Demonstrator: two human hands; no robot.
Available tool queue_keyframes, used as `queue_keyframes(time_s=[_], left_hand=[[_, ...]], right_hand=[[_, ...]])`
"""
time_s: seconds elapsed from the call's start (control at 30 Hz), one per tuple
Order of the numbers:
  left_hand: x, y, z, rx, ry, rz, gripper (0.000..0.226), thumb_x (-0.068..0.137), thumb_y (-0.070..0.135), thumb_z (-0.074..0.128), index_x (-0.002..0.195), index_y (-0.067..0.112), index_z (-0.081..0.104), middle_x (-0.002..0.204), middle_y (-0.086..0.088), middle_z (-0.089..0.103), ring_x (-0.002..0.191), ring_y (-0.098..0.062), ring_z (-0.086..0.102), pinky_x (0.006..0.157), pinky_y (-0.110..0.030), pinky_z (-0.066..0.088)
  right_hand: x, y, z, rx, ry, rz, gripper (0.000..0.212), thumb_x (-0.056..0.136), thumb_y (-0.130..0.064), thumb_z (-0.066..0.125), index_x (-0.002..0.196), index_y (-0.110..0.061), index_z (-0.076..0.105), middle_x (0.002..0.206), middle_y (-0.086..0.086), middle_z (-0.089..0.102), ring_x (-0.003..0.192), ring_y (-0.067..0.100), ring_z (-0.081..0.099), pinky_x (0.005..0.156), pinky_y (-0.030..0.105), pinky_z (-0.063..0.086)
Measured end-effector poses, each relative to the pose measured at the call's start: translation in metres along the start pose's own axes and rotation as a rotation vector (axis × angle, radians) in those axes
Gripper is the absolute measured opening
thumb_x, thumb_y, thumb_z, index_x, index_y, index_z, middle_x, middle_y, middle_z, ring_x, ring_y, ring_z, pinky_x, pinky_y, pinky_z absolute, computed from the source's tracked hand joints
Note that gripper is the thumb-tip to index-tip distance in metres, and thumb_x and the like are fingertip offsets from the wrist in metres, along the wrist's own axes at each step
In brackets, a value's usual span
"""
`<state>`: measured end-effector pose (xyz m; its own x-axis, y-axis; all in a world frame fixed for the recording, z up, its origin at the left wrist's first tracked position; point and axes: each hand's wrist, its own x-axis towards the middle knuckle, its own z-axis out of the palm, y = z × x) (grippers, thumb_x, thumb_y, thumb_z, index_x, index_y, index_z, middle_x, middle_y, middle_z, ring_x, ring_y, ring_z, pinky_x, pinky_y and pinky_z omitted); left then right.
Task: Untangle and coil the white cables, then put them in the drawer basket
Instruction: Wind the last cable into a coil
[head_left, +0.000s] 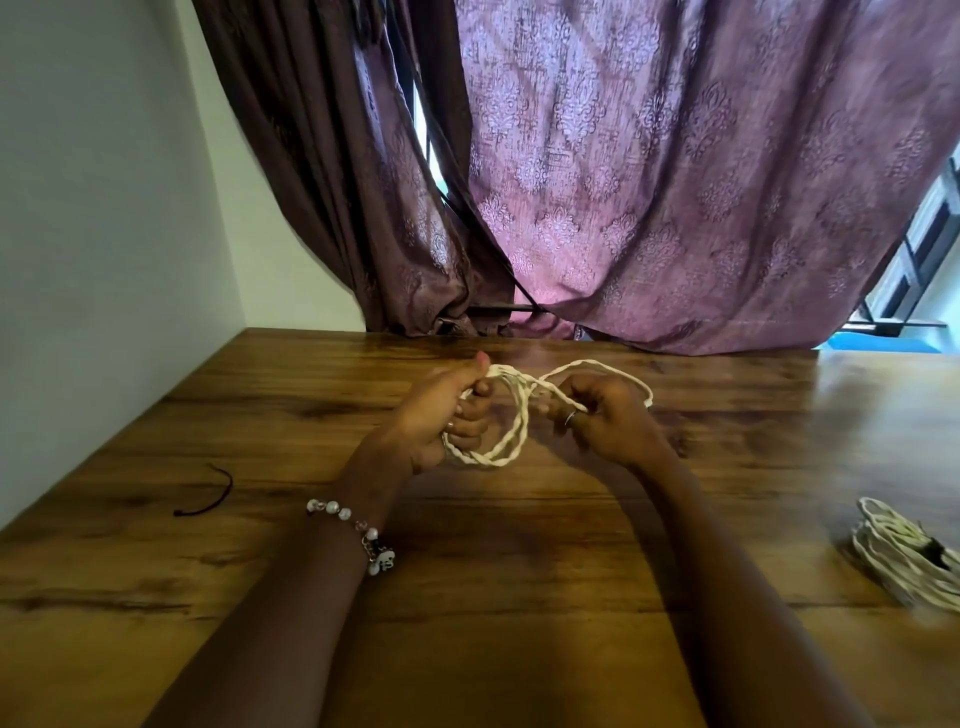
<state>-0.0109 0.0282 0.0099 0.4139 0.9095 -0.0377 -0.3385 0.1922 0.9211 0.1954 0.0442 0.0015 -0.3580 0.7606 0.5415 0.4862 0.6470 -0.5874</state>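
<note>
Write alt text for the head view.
Two hands hold a white cable above a wooden table: the left hand grips a coiled loop, the right hand pinches the strand leading from it. A second white bundle lies at the right edge, before purple curtains.

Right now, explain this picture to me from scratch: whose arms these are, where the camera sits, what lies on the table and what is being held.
No machine here: the arms belong to a person, and the one camera is worn on their head, looking forward and down, so you see their own view. The left hand, on the arm with a bead bracelet, grips loops of a white twisted cable. The right hand pinches the same cable where it crosses, with another loop running behind it. All this happens at a wooden table. On the table lie a bundle of white cables at the right edge and a short dark cord at the left. Patterned curtains hang behind. No drawer basket is in view.
</note>
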Motion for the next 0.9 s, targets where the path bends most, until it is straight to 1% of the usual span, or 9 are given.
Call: queue_keyframes(time_s=[0.13,0.23,0.37,0.47,0.53,0.63,0.73,0.83,0.9], left_hand=[[-0.006,0.012,-0.011,-0.141,0.026,0.005,0.042,0.098,0.042,0.033,0.063,0.019,0.037,0.032,0.01,0.025,0.021,-0.001,0.019,0.033,-0.01,0.01],[-0.01,0.019,-0.016,-0.186,0.038,0.04,0.045,0.098,0.04,0.033,0.058,0.02,0.037,0.029,0.008,0.024,0.018,-0.002,0.02,0.031,-0.012,0.008],[-0.01,0.02,-0.019,-0.287,0.051,0.072,0.056,0.098,0.041,0.033,0.048,0.018,0.041,0.027,0.006,0.026,0.019,-0.005,0.025,0.029,-0.009,0.016],[-0.011,0.021,-0.02,-0.334,0.014,0.106,0.054,0.097,0.046,0.033,0.053,0.017,0.043,0.027,0.007,0.027,0.018,-0.004,0.023,0.027,-0.012,0.013],[-0.012,0.022,-0.022,-0.364,-0.042,0.142,0.052,0.094,0.05,0.032,0.056,0.017,0.046,0.028,0.007,0.028,0.017,-0.005,0.022,0.027,-0.015,0.012],[-0.014,0.025,-0.026,-0.425,-0.115,0.177,0.052,0.093,0.048,0.031,0.059,0.014,0.05,0.031,0.007,0.031,0.023,-0.006,0.013,0.028,-0.017,0.016],[-0.012,0.024,-0.032,-0.504,-0.136,0.232,0.04,0.09,0.038,0.035,0.067,0.01,0.053,0.037,0.007,0.034,0.026,-0.005,0.021,0.032,-0.018,0.02],[-0.009,0.023,-0.036,-0.567,-0.083,0.303,0.028,0.089,0.03,0.038,0.074,0.011,0.054,0.041,0.007,0.036,0.03,-0.004,0.031,0.038,-0.017,0.019],[-0.009,0.024,-0.033,-0.496,0.041,0.343,0.026,0.093,0.031,0.038,0.08,0.013,0.052,0.045,0.007,0.039,0.033,-0.004,0.032,0.04,-0.016,0.022]], right_hand=[[-0.001,0.011,-0.001,-0.125,-0.017,-0.073,0.03,0.088,-0.029,0.058,0.069,-0.006,0.061,0.068,0.006,0.063,0.067,0.014,0.057,0.065,0.029,0.044],[-0.001,0.017,-0.004,-0.129,0.064,-0.074,0.028,0.089,-0.032,0.05,0.075,-0.011,0.063,0.073,-0.004,0.064,0.075,0.003,0.057,0.072,0.031,0.041],[0.0,0.016,0.0,0.086,0.167,-0.056,0.026,0.092,-0.036,0.051,0.078,-0.015,0.059,0.072,0.004,0.064,0.069,0.02,0.061,0.066,0.035,0.047],[0.002,0.014,0.007,0.187,0.218,-0.053,0.02,0.094,-0.032,0.045,0.08,-0.022,0.055,0.071,-0.003,0.058,0.059,0.013,0.055,0.058,0.037,0.047],[0.003,0.014,0.013,0.17,0.248,-0.011,0.02,0.097,-0.023,0.043,0.083,-0.023,0.057,0.068,-0.008,0.054,0.055,0.01,0.05,0.052,0.033,0.044],[0.002,0.014,0.021,0.126,0.244,0.037,0.02,0.098,-0.016,0.046,0.086,-0.017,0.062,0.059,-0.016,0.053,0.05,0.001,0.047,0.049,0.015,0.037],[-0.002,0.008,0.022,-0.079,0.019,0.058,0.02,0.095,-0.025,0.049,0.091,-0.013,0.065,0.071,-0.013,0.059,0.062,-0.003,0.054,0.057,0.012,0.038],[-0.002,0.002,0.014,-0.545,-0.307,-0.018,0.037,0.088,-0.047,0.042,0.098,-0.017,0.062,0.093,0.007,0.07,0.088,0.023,0.064,0.075,0.032,0.048],[-0.002,-0.006,0.01,-0.695,-0.405,-0.088,0.034,0.09,-0.047,0.048,0.094,-0.017,0.063,0.099,0.01,0.069,0.095,0.029,0.063,0.077,0.033,0.048]])
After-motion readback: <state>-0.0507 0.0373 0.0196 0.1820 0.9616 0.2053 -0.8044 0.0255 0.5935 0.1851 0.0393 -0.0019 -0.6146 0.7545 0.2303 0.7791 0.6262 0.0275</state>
